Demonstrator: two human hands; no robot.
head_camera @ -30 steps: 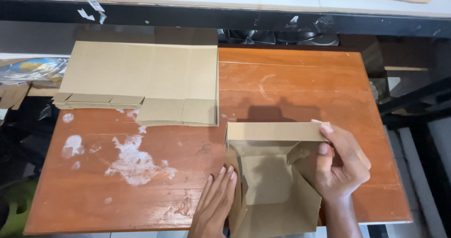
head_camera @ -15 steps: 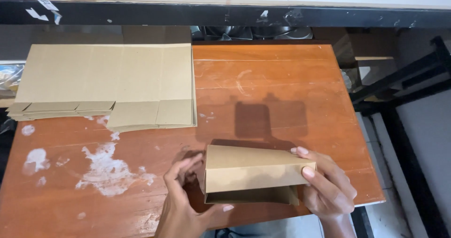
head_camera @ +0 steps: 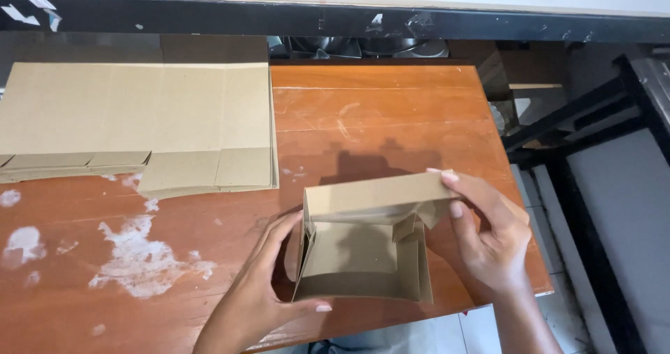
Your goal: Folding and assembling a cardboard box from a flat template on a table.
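On the orange wooden desk (head_camera: 391, 116), with the stack of flat cardboard blanks (head_camera: 139, 120) lying at its left, we have just tipped the cardboard box (head_camera: 366, 246). Half a second ago its closed side faced us; now its open mouth faces up toward us, so the folded inside flaps show. Its long axis runs left to right, near the desk's front edge. Our left hand (head_camera: 262, 295) clasps its left wall, and our right hand (head_camera: 485, 232) pinches the far right corner.

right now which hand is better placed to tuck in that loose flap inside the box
Right, probably. The right hand already grips the cardboard box at its far right corner, fingers beside the loose inner flap. The left hand cups the opposite left side and near edge, steadying it.
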